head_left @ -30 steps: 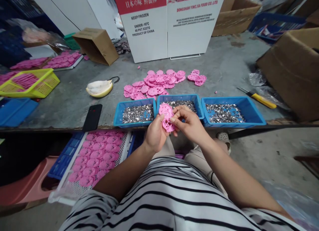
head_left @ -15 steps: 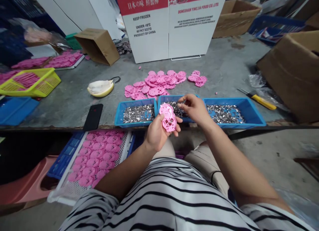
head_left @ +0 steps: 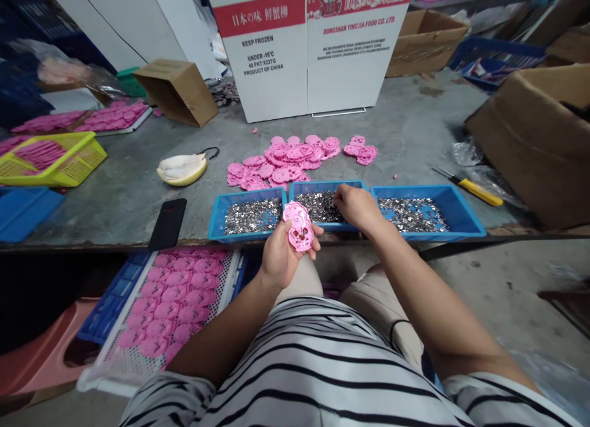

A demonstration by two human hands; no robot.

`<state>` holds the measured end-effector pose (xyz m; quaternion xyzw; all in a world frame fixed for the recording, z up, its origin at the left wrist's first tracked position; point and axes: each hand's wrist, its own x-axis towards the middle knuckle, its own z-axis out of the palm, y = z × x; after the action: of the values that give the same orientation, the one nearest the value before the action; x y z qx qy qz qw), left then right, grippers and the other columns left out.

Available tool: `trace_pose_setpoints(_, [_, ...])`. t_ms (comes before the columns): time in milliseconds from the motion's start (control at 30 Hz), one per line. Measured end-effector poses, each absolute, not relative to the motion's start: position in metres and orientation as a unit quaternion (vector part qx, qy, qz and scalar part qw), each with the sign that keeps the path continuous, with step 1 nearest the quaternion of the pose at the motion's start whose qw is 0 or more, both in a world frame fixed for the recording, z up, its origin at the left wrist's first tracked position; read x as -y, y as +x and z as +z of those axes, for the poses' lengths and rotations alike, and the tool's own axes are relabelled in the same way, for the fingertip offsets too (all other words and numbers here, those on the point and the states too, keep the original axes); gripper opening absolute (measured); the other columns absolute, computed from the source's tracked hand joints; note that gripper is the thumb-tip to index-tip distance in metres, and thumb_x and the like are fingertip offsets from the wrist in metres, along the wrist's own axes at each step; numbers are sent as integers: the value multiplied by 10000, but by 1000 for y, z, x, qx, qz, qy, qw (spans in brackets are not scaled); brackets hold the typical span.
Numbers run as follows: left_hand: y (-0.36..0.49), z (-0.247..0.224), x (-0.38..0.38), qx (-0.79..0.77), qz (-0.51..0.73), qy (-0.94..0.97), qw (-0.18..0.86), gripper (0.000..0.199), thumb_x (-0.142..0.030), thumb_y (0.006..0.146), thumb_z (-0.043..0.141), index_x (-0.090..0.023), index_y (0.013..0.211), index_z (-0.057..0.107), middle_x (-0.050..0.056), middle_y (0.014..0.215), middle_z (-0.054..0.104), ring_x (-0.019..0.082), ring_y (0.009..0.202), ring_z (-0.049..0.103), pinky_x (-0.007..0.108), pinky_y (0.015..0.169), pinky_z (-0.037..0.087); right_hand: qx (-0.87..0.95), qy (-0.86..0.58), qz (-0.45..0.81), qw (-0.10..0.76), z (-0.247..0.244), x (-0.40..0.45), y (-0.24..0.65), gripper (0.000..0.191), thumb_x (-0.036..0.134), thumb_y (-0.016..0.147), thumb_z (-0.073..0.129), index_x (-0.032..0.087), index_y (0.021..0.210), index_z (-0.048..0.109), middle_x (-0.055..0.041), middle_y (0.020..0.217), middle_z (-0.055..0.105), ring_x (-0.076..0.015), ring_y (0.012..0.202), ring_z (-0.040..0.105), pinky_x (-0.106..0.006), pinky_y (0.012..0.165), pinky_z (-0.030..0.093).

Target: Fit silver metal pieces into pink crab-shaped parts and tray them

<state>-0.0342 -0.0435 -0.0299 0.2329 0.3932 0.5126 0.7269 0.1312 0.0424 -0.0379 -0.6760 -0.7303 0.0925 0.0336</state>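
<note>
A pink plastic piece [head_left: 298, 226] with small metal bits set in its face lies in my left hand [head_left: 279, 250], the thumb pressing its left edge. My right hand [head_left: 358, 207] reaches into the middle blue tray [head_left: 330, 185], fingertips down among small silver metal pieces [head_left: 318, 204]. Those fingers are closed together; whatever they pinch is hidden. On either side stand a left blue tray [head_left: 213, 220] and a right blue tray [head_left: 465, 215], both with similar metal pieces. Behind the trays is a loose pile of pink plastic pieces [head_left: 295, 153].
A black phone [head_left: 168, 223] and a yellow fruit-shaped dish [head_left: 182, 169] are to the left. A yellow-handled screwdriver [head_left: 479, 190] and a cardboard box [head_left: 530, 150] are at right. A white carton [head_left: 304, 64] stands behind. Below the table edge, a white crate [head_left: 110, 365] holds pink pieces.
My right hand has lowered into the middle tray, its fingers now down among the metal pieces. My left hand, still holding the pink piece, has shifted slightly left and down.
</note>
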Motion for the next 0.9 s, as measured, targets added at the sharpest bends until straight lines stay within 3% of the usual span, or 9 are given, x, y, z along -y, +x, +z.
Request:
trace_pose_setpoints(367, [-33, -32, 43, -397, 510, 235, 726, 290, -272, 906, 322, -118, 914, 568, 119, 745, 696, 179, 517, 597, 266, 444, 418, 704, -685, 133, 131, -44, -44, 137, 152, 273, 904, 569, 165, 919, 675, -149, 962, 747, -265, 869, 666, -313, 680, 377])
trace_pose_setpoints(533, [-32, -32, 42, -398, 508, 237, 726, 277, -282, 905, 346, -117, 903, 569, 113, 741, 693, 168, 518, 593, 256, 441, 422, 654, -651, 220, 315, -46, -46, 141, 141, 199, 819, 608, 194, 683, 570, -28, 677, 653, -165, 642, 548, -281, 625, 352])
trace_pose_setpoints(667, [-30, -30, 41, -383, 524, 252, 718, 286, -313, 914, 367, -129, 885, 584, 96, 767, 692, 157, 543, 601, 248, 454, 444, 589, -525, 429, 439, -34, -28, 136, 226, 378, 789, 639, 198, 662, 588, 52, 516, 486, -106, 474, 361, -251, 499, 302])
trace_pose_setpoints(767, [-28, -28, 42, -358, 559, 260, 701, 302, -321, 928, 364, -138, 918, 604, 103, 845, 702, 185, 678, 656, 278, 552, 510, 570, -448, 501, 473, -24, -5, 126, 302, 478, 732, 713, 198, 659, 628, 13, 639, 568, -114, 531, 446, -266, 523, 382])
trace_pose_setpoints(833, [-25, -26, 44, -339, 584, 260, 691, 269, -300, 919, 409, -147, 1001, 614, 112, 949, 709, 217, 858, 682, 327, 698, 552, 576, -429, 483, 502, -21, 9, 119, 305, 460, 722, 747, 199, 620, 628, -31, 826, 624, -157, 722, 580, -319, 683, 488])
trace_pose_setpoints(900, [-23, -25, 47, -315, 599, 259, 689, 296, -263, 904, 450, -166, 1141, 598, 117, 1077, 700, 237, 1039, 657, 379, 854, 542, 592, -428, 450, 513, -23, 19, 112, 289, 422, 748, 742, 200, 601, 629, -56, 963, 627, -200, 919, 616, -388, 866, 497])
